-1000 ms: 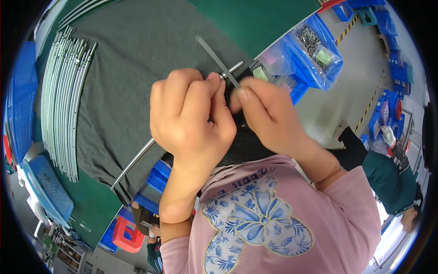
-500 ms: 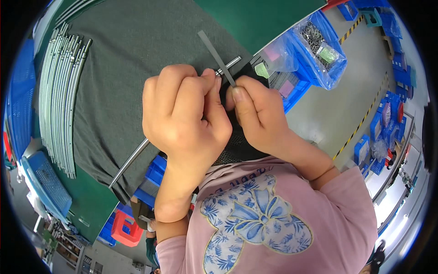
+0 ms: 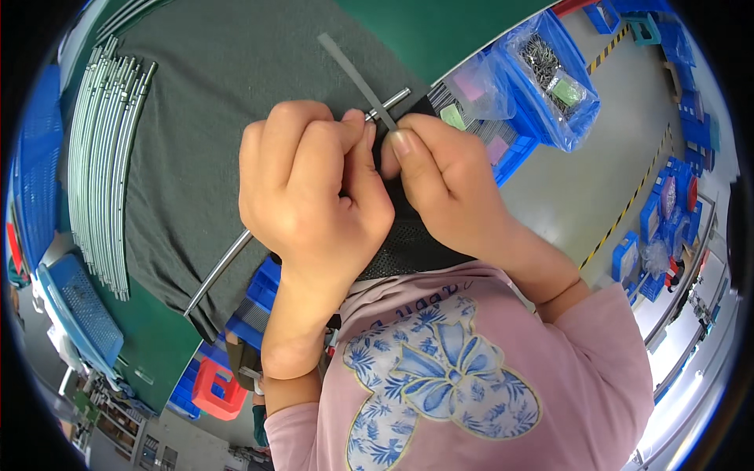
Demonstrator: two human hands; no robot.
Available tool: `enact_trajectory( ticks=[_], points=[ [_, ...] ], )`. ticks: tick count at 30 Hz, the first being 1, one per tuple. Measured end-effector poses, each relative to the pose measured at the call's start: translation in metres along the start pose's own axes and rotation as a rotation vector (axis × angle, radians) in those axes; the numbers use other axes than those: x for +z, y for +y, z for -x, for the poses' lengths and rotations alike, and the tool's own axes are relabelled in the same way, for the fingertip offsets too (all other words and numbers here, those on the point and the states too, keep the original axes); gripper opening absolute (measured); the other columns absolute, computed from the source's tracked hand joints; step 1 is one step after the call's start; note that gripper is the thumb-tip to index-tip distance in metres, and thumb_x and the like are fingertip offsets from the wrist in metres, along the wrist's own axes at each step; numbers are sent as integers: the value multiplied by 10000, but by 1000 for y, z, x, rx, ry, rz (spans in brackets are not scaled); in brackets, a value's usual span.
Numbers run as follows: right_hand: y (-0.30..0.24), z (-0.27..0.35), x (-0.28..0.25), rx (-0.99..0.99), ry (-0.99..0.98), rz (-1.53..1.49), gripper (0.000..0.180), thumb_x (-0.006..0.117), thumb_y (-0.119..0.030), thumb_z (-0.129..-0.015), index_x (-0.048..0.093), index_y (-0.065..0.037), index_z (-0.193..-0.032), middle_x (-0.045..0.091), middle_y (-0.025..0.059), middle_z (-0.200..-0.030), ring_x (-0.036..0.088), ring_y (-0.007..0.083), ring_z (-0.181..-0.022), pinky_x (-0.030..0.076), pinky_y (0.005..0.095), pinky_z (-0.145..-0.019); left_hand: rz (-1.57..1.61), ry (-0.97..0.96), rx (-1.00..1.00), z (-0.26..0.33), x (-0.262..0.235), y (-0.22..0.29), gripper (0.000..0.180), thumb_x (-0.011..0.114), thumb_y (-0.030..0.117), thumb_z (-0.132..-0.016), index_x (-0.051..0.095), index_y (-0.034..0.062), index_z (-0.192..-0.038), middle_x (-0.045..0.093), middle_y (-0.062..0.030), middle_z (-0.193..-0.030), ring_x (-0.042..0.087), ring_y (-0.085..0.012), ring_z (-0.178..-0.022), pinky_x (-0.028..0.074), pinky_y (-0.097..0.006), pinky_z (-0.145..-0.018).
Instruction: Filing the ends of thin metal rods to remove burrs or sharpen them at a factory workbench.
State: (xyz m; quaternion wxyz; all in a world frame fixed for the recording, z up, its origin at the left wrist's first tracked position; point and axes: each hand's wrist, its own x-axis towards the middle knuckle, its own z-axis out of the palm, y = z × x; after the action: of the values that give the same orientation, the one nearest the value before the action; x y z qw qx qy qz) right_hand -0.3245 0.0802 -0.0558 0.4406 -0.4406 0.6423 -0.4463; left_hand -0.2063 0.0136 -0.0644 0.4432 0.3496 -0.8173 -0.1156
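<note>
Metal rod (image 3: 220, 272) runs slantwise over the middle of the dark cloth (image 3: 212, 102), near left to far right, its middle hidden behind the left hand (image 3: 306, 184). Left thumb and forefinger clamped on the rod short of its far right end, other fingers curled in. Right hand (image 3: 444, 177) has thumb and forefinger pinched on the near end of a flat grey strip (image 3: 357, 82), which crosses over the rod just right of the left fingertips; can't tell if they touch. Progress: looks mid-step on this one rod, since rod and strip are both held; nothing shows this rod as done, and how much work is left on it can't be told. Left of the hands, a row of rods (image 3: 106, 173) lies side by side, finished or waiting unclear. Cloth lies on a green table (image 3: 448, 31). Right of it, a blue bin (image 3: 518, 158) holds thin rods; farther right, a bag-lined bin (image 3: 583, 129) holds small metal parts
</note>
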Motion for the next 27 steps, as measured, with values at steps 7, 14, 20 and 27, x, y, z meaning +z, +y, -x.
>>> enact_trajectory(
  ticks=[7,14,20,27],
  points=[
    [-5,1,-8,86,-65,-33,226,451,-119,-944,559,4,-789,598,145,-647,614,301,-599,461,355,-545,10,-18,-12,0,1,1,168,696,-17,-611,591,66,-713,547,-34,-739,475,-222,-618,393,-311,-509],
    [-25,11,-30,275,-251,-69,242,447,-135,-955,561,9,-799,554,89,-560,552,184,-436,415,303,-435,-5,5,-24,3,3,0,171,697,-16,-609,589,69,-710,550,-29,-744,470,-220,-619,386,-311,-504],
    [-28,17,-34,388,-266,-136,250,422,-115,-957,561,6,-787,484,50,-485,488,111,-390,370,267,-390,0,-2,-36,3,3,2,169,692,-21,-619,570,71,-691,543,-30,-734,468,-218,-612,382,-311,-505],
    [-9,18,-22,222,-178,-25,208,448,-79,-934,563,19,-792,601,142,-690,596,294,-638,465,355,-617,3,2,-33,2,4,2,169,692,-21,-622,563,67,-685,541,-30,-722,472,-220,-607,385,-313,-503]
  ],
)
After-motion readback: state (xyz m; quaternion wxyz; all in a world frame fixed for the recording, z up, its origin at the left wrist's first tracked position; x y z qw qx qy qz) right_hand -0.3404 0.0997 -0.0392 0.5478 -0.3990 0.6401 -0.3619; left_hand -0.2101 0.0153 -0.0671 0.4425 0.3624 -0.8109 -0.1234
